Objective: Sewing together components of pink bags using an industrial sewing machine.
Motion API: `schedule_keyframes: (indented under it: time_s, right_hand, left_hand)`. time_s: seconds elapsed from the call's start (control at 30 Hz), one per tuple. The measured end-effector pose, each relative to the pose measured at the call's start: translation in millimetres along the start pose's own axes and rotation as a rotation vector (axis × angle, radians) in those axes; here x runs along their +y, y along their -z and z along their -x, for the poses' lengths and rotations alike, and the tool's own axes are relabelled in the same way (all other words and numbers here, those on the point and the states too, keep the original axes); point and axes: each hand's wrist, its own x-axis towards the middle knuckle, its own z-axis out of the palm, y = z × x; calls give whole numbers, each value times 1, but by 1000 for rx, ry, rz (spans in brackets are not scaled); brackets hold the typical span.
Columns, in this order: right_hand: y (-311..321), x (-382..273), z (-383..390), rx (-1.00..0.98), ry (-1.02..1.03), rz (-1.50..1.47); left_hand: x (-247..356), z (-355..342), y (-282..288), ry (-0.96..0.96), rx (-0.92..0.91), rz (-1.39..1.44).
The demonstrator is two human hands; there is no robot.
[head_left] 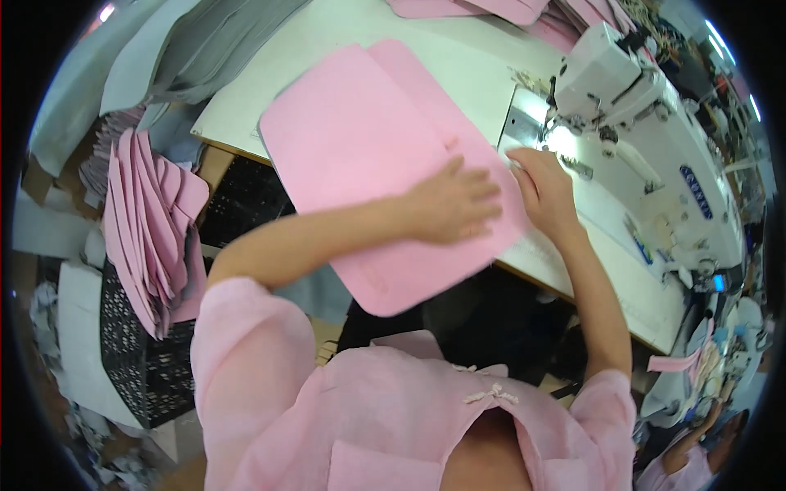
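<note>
Two pink fabric panels with rounded corners (360, 139) lie overlapped on the white sewing table, and their near corner hangs over its front edge. My left hand (458, 203) rests on the upper panel with its fingers spread, slightly blurred. At the panels' right edge, my right hand (547, 195) is closed, thumb and forefinger drawn together beside the metal needle plate (524, 123). Whatever lies between those fingertips is too small to make out. The white sewing machine (622, 90) stands just beyond my right hand, its lamp lighting the needle area.
Folded pink pieces (147, 229) hang over a black perforated crate (135, 352) at the left. Grey sheets (196, 49) are stacked at the far left. More pink panels (508, 8) lie at the table's back edge. Another person's arm (684, 446) shows at the lower right.
</note>
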Motion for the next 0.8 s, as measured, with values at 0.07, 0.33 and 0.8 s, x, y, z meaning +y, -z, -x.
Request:
schedule_keyframes:
  time_s: [0.07, 0.33, 0.8]
  right_hand:
    - [-17, -4, -22, -35, -81, -89]
    - [-76, -12, -17, 35, -84, -89]
    - [-50, -21, -35, 128, -188, -84]
  left_hand:
    - [34, 13, 12, -120, -16, 159]
    - [-44, 20, 54, 233, 392, -197]
    - [-97, 30, 57, 884, 656, 1011]
